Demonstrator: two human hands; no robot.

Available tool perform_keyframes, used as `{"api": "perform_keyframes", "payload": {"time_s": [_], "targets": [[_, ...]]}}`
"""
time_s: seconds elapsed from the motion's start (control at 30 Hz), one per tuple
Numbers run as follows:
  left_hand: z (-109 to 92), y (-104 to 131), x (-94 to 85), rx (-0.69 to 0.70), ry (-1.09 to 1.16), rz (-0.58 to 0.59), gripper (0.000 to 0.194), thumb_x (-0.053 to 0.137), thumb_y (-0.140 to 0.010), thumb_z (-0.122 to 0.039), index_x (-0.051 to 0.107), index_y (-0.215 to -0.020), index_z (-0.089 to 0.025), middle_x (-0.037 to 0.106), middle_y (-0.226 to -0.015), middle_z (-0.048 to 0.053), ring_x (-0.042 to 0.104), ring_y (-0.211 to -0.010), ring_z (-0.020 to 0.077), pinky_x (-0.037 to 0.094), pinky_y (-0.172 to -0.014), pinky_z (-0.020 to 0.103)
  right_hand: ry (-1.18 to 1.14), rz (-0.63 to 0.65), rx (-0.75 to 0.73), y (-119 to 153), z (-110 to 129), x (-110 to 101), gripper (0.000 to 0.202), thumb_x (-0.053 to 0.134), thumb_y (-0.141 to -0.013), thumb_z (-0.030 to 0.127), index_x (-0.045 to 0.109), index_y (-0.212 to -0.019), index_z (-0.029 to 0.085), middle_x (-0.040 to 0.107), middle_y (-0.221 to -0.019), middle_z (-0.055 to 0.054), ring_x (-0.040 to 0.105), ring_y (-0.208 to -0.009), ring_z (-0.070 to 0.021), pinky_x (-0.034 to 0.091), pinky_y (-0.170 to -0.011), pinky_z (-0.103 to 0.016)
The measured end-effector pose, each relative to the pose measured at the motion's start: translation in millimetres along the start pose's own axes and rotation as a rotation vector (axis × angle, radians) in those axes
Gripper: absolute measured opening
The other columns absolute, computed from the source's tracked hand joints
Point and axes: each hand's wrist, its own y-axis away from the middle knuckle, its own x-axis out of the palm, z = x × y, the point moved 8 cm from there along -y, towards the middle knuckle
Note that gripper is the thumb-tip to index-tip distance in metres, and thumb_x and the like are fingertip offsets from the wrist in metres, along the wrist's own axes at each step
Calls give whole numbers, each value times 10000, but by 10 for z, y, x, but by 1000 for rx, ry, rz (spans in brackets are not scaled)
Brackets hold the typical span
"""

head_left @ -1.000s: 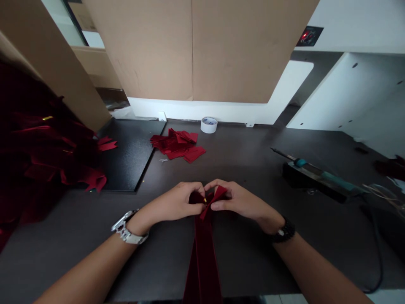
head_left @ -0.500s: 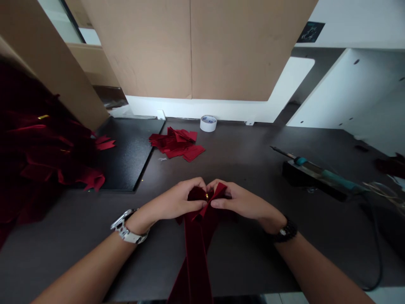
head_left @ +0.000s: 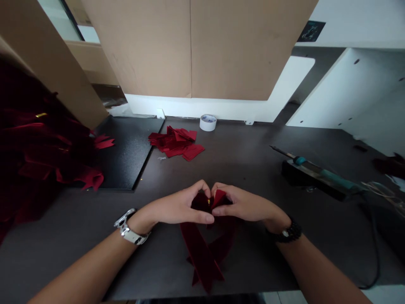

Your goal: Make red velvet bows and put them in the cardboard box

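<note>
So the right hand (head_left: pixel 245 203) is pinching the right loop (head_left: pixel 219 196) of a dark red bow (head_left: pixel 199 202), and the left hand (head_left: pixel 182 207) curls thumb and fingers round the other side. Bow's right between them, about equally near both, long axis running side to side through the gold tie (head_left: pixel 209 202). Its crossed tails (head_left: pixel 198 247) point toward the worktop (head_left: pixel 262 261)'s near edge.
</note>
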Motion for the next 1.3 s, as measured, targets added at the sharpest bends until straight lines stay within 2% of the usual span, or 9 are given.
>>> {"api": "perform_keyframes", "payload": {"time_s": [0.1,0.27,0.37,0.53,0.73,0.9,1.03,1.3], "targets": [[53,-15,-33,-52,-140,-75,434,741,-694,-387,431,-944,-216,484,-781,-52,421,-687,131,349,-612,248,80,-40,-17,-5,-7,-6,111,663,-831,243,578,-857,178,503,-917,-11,504,-859,-159,399,-810,-288],[87,-36,-25,-76,-227,-119,397,722,-708,-344,424,-938,-218,547,-820,-29,476,-720,158,371,-650,280,186,-123,-67,-9,29,-25,79,667,-839,184,591,-854,174,492,-978,-27,506,-923,-169,399,-856,-297],[63,-36,2,-45,-234,-103,354,703,-727,-324,438,-936,-217,581,-920,0,518,-789,178,398,-712,307,205,-115,-96,8,71,-22,84,672,-836,159,591,-854,168,499,-1016,-34,515,-950,-169,399,-879,-297],[64,-38,18,-45,-207,-87,308,676,-747,-307,462,-945,-211,596,-945,12,544,-839,194,425,-757,329,197,-67,-86,17,62,2,107,698,-821,175,604,-868,155,520,-1004,-41,526,-942,-175,409,-872,-302],[74,-63,13,18,-106,-88,280,674,-740,-242,458,-915,-209,584,-993,15,554,-940,199,435,-852,350,185,-103,-91,-10,75,-15,106,684,-828,227,610,-863,159,538,-973,-43,538,-916,-184,423,-855,-319],[70,-62,-48,30,-50,-154,305,689,-721,-233,430,-881,-212,559,-921,-11,541,-889,183,441,-809,330,-9,-226,-45,-27,46,-93,113,619,-857,279,610,-892,171,621,-937,-43,582,-880,-189,445,-810,-314],[65,-56,-68,28,-81,-189,321,693,-708,-213,418,-875,-212,546,-870,-25,532,-835,173,433,-749,306,22,-268,-30,-32,26,-113,143,565,-890,309,600,-877,171,646,-885,-33,573,-831,-180,427,-758,-292],[75,-54,-68,50,-49,-194,313,686,-731,-194,416,-890,-212,563,-865,-27,562,-818,167,436,-731,298,40,-282,-63,-39,26,-72,173,467,-934,338,520,-895,179,578,-901,-27,522,-844,-163,413,-772,-280]]}}
